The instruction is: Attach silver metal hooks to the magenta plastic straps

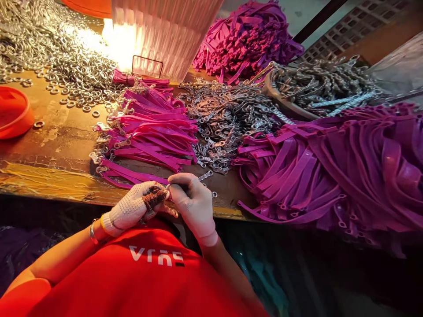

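Observation:
My left hand (134, 204), in a dotted white knit glove with a brown woven wrap on a finger, is closed near the table's front edge. A short metal chain (172, 212) hangs just below its fingers. Between the two hands shows a small metal ring (167, 193). My right hand (193, 204), in a smooth white glove, pinches at that ring with thumb and forefinger; a sliver of purple shows there, partly hidden. Just beyond, purple straps with metal chain ends (148, 132) lie in a pile. Short loose chains (231, 110) are heaped to its right.
Many metal rings (86, 88) spread over the left of the table (62, 132), beside an orange bowl (13, 112). A bright lamp glows by a ribbed clear panel (165, 35). More purple straps (330, 171) overhang the right edge. A bowl of chains (317, 86) stands behind.

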